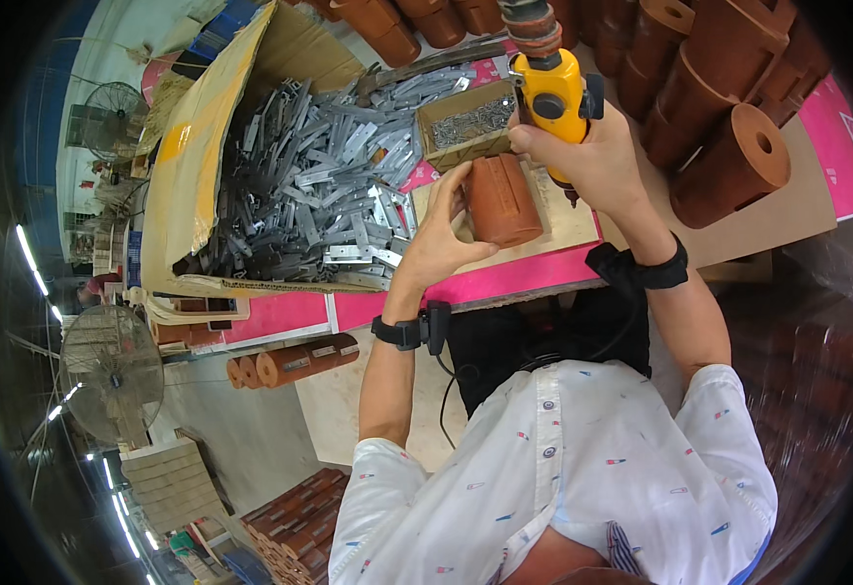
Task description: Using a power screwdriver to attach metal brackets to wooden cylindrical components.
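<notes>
A reddish-brown cylinder [504, 203] lies on a pale board [568, 219] near the table's front edge. Fingers and thumb of my left hand [441, 234] are closed around its left side. My right hand [597, 161] grips a yellow power screwdriver [555, 93] with a dark knob on its side. The driver's tip [571, 197] points down, just right of the cylinder and apart from it. Behind the cylinder sits a small cardboard box [434, 151] of loose screws [470, 122].
A large open carton [178, 195] on the left is heaped with metal brackets [338, 166]. Several brown cylinders [733, 166] stand or lean at the back right. More cylinders [295, 363] lie below the table's left side. A pink strip [504, 278] runs along the front edge.
</notes>
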A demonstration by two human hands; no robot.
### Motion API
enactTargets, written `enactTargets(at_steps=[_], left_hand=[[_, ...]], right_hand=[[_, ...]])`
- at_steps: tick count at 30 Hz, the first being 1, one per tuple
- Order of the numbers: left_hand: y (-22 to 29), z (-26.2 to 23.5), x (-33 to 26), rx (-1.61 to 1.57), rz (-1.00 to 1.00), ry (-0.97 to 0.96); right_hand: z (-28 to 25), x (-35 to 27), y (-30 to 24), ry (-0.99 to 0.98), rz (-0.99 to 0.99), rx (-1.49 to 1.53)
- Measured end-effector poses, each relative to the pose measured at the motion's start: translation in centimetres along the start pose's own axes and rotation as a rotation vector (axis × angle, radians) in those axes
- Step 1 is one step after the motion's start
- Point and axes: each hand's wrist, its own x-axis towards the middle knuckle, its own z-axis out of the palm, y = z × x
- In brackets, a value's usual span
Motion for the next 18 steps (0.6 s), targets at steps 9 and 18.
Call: enactTargets(at_steps=[9,18], left_hand=[[-1.0,0.0,-0.5,-0.106,0.010,0.009],[-2.0,-0.2,-0.5,-0.307,0.019,-0.019]], right_hand=[[0.8,0.4,0.5,-0.031,0.056,0.024],[1.0,0.3,1.0,-0.039,0.081,0.087]])
